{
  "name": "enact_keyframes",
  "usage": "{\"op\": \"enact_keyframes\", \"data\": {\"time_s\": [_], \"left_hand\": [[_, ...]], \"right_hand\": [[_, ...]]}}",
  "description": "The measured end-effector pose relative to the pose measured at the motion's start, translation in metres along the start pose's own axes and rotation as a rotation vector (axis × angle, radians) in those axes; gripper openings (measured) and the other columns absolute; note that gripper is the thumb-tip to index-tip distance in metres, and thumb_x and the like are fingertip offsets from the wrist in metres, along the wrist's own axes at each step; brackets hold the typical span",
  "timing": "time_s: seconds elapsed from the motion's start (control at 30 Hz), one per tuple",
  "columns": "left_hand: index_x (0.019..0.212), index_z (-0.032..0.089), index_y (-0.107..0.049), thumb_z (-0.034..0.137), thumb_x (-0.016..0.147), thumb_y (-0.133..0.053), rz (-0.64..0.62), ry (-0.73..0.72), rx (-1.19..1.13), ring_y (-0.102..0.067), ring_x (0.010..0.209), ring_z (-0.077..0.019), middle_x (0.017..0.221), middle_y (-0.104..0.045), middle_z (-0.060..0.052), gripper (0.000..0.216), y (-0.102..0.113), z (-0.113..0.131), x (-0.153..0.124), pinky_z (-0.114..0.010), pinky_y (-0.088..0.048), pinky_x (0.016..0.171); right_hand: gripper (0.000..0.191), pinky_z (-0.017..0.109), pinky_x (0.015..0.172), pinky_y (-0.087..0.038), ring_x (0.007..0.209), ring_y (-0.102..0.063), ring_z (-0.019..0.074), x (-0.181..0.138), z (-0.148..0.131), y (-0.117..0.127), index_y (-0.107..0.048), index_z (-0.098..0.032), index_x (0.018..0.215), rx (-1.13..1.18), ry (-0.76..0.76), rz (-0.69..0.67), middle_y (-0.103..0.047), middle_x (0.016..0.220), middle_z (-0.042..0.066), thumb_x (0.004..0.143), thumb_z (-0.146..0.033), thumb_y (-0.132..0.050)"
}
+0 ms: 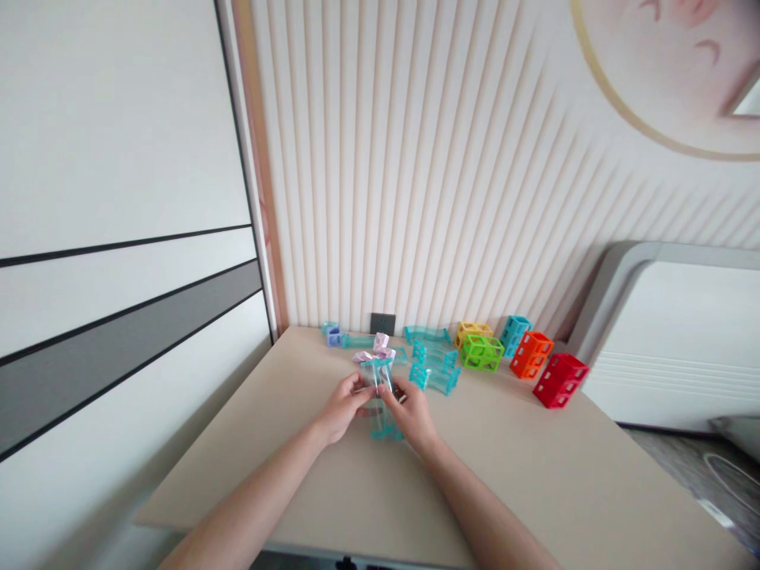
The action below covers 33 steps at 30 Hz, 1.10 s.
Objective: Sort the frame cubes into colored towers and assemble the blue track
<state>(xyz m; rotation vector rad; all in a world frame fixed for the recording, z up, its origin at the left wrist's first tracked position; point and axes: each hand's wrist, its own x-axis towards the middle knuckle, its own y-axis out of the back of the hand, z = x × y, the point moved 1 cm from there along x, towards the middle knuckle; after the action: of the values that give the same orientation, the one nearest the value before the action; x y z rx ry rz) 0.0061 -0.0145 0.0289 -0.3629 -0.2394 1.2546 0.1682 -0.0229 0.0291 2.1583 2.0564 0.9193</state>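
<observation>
Between my two hands is a see-through teal toy track piece (378,365), raised over the middle of the table. My left hand (344,408) grips its left side, with thumb and fingers pinched on it. From the right, my right hand (412,410) holds the same piece with its thumb on top. Below the hands another teal end (385,433) shows; I cannot tell whether it belongs to the held piece. Just behind lie pale lilac pieces (380,343). Curved teal track pieces (440,378) rest beside my right hand.
Along the back right stand open-framed blocks: yellow (473,330), green (482,353), blue (515,336), orange (531,354) and red (561,381). At the back left are a small periwinkle block (334,336) and flat teal pieces (358,341). A ribbed wall (385,158) borders the table (285,459).
</observation>
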Motion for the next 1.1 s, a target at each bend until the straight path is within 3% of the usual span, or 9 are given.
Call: {"op": "enact_keyframes", "data": {"time_s": [0.13,0.27,0.4,0.57,0.73,0.9,1.0,1.1], "left_hand": [[0.092,0.016,-0.071,0.041,0.064,-0.090,0.008,-0.021,0.023,-0.070,0.090,-0.0210,0.094,-0.075,-0.006,0.042,-0.001,-0.001,0.001,-0.030,-0.058,0.075],[0.095,0.017,-0.074,0.040,0.064,-0.090,0.041,-0.026,0.022,-0.068,0.080,-0.0167,0.089,-0.075,-0.005,0.042,0.000,-0.001,0.001,-0.022,-0.052,0.066],[0.094,0.016,-0.075,0.043,0.062,-0.090,0.056,-0.023,-0.009,-0.067,0.079,-0.0160,0.087,-0.074,-0.004,0.044,0.000,0.001,0.000,-0.021,-0.051,0.064],[0.089,0.016,-0.072,0.052,0.067,-0.085,0.061,-0.045,-0.065,-0.066,0.083,-0.0175,0.089,-0.072,-0.005,0.044,0.002,0.000,0.001,-0.023,-0.053,0.063],[0.094,0.017,-0.067,0.048,0.070,-0.084,0.062,-0.056,-0.100,-0.067,0.083,-0.0175,0.092,-0.071,-0.004,0.042,0.006,-0.002,0.004,-0.022,-0.053,0.059],[0.112,0.024,-0.057,0.036,0.070,-0.085,0.153,-0.057,-0.115,-0.070,0.078,-0.0166,0.092,-0.071,0.000,0.051,0.009,-0.002,0.007,-0.025,-0.057,0.062],[0.128,0.029,-0.050,0.035,0.071,-0.083,0.201,-0.028,-0.030,-0.071,0.082,-0.0187,0.095,-0.071,0.001,0.066,0.015,-0.003,0.009,-0.029,-0.058,0.066],[0.134,0.027,-0.050,0.041,0.076,-0.078,0.170,-0.043,0.165,-0.071,0.098,-0.0242,0.111,-0.072,-0.006,0.066,0.023,-0.004,0.012,-0.034,-0.059,0.077]], "right_hand": [[0.035,0.024,0.060,-0.042,0.068,-0.054,0.0145,-0.002,0.001,-0.002,-0.074,-0.017,0.108,-0.014,0.050,-0.093,-0.063,0.083,0.003,0.090,-0.046,-0.063],[0.038,0.026,0.070,-0.048,0.083,-0.060,0.0171,-0.005,-0.003,-0.001,-0.069,-0.022,0.123,-0.040,0.157,-0.199,-0.064,0.100,0.005,0.091,-0.042,-0.065],[0.033,0.030,0.086,-0.051,0.095,-0.063,0.0200,-0.007,-0.006,0.000,-0.067,-0.021,0.122,-0.061,0.175,-0.215,-0.065,0.107,0.007,0.092,-0.035,-0.065],[0.044,0.036,0.102,-0.048,0.114,-0.064,0.0234,-0.007,-0.003,-0.001,-0.058,-0.024,0.133,-0.068,0.183,-0.188,-0.066,0.124,0.008,0.089,-0.024,-0.065],[0.051,0.038,0.105,-0.048,0.119,-0.063,0.0239,-0.007,0.000,-0.002,-0.055,-0.023,0.137,-0.078,0.192,-0.204,-0.064,0.130,0.009,0.088,-0.023,-0.065],[0.058,0.038,0.106,-0.048,0.122,-0.062,0.0253,-0.008,0.002,-0.003,-0.051,-0.020,0.142,-0.183,0.192,-0.259,-0.060,0.137,0.012,0.085,-0.022,-0.064],[0.057,0.036,0.101,-0.050,0.116,-0.065,0.0258,-0.008,0.000,0.001,-0.053,-0.022,0.142,-0.315,0.159,-0.299,-0.064,0.133,0.011,0.085,-0.022,-0.062],[0.055,0.033,0.097,-0.051,0.112,-0.067,0.0257,-0.004,-0.003,0.010,-0.056,-0.024,0.139,-0.443,0.149,-0.360,-0.068,0.127,0.009,0.085,-0.022,-0.061]]}}
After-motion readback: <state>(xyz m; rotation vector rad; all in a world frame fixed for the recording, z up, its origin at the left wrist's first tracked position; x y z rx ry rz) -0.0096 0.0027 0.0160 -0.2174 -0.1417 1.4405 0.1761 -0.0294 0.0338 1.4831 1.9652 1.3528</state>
